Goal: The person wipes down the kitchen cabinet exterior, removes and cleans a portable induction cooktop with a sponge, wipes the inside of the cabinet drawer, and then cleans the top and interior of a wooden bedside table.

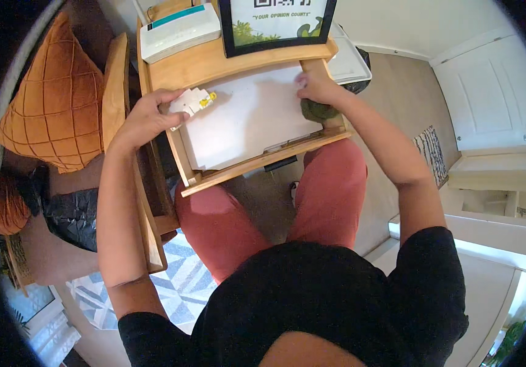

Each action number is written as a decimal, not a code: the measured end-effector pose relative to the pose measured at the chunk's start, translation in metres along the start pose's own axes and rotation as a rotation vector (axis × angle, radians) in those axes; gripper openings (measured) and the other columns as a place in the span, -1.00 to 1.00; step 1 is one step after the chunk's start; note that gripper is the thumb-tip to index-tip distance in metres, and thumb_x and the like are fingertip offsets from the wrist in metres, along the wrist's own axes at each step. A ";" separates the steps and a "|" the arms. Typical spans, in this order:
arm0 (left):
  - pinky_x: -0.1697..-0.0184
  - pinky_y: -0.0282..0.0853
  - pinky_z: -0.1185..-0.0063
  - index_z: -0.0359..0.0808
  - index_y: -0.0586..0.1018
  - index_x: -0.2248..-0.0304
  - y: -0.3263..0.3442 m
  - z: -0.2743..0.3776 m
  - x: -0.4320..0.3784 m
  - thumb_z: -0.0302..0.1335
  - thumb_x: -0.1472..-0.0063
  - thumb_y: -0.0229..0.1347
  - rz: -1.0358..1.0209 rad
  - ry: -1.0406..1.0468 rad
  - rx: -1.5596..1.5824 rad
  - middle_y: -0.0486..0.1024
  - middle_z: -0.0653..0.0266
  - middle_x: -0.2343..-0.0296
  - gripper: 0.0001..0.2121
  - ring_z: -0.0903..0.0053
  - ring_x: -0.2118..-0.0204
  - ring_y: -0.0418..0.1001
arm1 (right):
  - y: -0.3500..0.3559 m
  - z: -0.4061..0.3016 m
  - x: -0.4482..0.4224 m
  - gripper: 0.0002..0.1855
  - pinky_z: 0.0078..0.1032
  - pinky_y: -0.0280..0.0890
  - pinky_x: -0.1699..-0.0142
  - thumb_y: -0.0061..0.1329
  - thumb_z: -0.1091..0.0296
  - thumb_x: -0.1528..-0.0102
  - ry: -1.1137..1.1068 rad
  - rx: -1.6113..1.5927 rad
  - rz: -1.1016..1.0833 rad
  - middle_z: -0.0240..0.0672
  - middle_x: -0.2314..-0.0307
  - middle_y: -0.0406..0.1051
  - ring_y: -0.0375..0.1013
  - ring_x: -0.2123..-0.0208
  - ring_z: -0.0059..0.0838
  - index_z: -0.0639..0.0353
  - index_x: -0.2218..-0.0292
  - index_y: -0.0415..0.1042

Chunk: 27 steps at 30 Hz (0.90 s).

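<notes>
My left hand (155, 112) holds a small white object with yellow parts (193, 102), gripped between thumb and fingers above the left side of the drawer. What the object is cannot be made out. The open wooden drawer (244, 167) is pulled out towards my knees, and a white sheet or panel (244, 124) covers most of its bottom. Over the drawer's right side is my right hand (315, 88), fingers bent and blurred; whether they hold something is unclear. Just below that hand, a dark green soft item (317, 111) lies in the drawer's right end.
On the wooden table top (189, 73) stand a white box-shaped device (180, 32) and a black-framed sign (279, 27) bearing writing and a printed code. To the left is a wooden-armed sofa (116, 82) with an orange cushion (56, 101). A white lidded bin (350, 62) stands behind right.
</notes>
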State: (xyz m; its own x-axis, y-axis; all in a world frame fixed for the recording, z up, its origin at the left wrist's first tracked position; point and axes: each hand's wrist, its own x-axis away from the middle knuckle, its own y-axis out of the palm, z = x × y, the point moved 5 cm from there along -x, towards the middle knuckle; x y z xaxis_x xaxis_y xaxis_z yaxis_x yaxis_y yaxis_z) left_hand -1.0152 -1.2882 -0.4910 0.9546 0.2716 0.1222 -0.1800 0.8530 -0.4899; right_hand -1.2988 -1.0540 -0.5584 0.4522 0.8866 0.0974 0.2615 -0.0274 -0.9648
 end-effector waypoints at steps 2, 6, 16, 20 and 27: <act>0.07 0.20 0.66 -0.46 0.41 0.09 0.004 0.003 -0.007 -0.41 0.11 0.20 0.001 0.097 -0.099 0.40 0.14 0.17 -0.46 0.50 0.16 0.36 | 0.015 0.013 -0.026 -0.64 -0.28 0.30 0.14 -0.06 0.23 0.11 0.022 0.110 0.048 -0.02 0.31 0.42 0.41 0.22 -0.10 0.23 0.26 0.45; 0.03 0.19 0.61 -0.45 0.40 0.08 0.001 0.007 -0.001 -0.47 0.10 0.16 -0.039 0.025 -0.049 0.37 0.21 0.16 -0.48 0.50 0.13 0.33 | 0.026 0.006 -0.054 -0.63 -0.26 0.28 0.07 -0.17 0.36 0.07 0.268 0.280 -0.099 -0.03 0.18 0.36 0.39 0.14 -0.16 0.24 0.19 0.42; 0.09 0.22 0.67 -0.48 0.38 0.07 -0.002 0.002 0.001 -0.49 0.06 0.17 -0.048 0.000 -0.050 0.39 0.22 0.23 -0.49 0.59 0.19 0.34 | 0.038 -0.006 -0.001 -0.60 -0.33 0.27 0.07 -0.24 0.17 0.03 0.360 0.181 -0.176 0.03 0.28 0.40 0.41 0.21 -0.09 0.32 0.35 0.48; 0.05 0.17 0.65 -0.48 0.38 0.07 0.002 -0.002 -0.003 -0.49 0.06 0.16 -0.071 0.044 0.067 0.34 0.25 0.21 -0.49 0.52 0.15 0.32 | 0.074 0.020 -0.003 -0.54 -0.32 0.25 0.07 -0.22 0.07 0.02 0.471 -0.004 -0.059 0.04 0.34 0.42 0.41 0.24 -0.08 0.35 0.40 0.48; 0.07 0.18 0.67 -0.50 0.37 0.06 -0.004 -0.017 0.004 -0.50 0.05 0.15 -0.038 0.004 0.055 0.35 0.26 0.21 -0.49 0.56 0.17 0.32 | 0.063 -0.004 -0.020 -0.57 -0.37 0.29 0.17 -0.15 0.10 0.04 0.286 0.103 -0.130 -0.01 0.37 0.45 0.44 0.29 -0.16 0.34 0.35 0.47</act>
State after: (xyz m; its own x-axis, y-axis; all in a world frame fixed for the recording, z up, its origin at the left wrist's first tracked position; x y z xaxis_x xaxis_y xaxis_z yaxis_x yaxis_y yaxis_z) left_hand -1.0062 -1.2979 -0.5032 0.9620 0.2367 0.1361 -0.1563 0.8861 -0.4363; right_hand -1.2877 -1.0750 -0.6204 0.6458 0.7133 0.2724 0.2523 0.1374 -0.9579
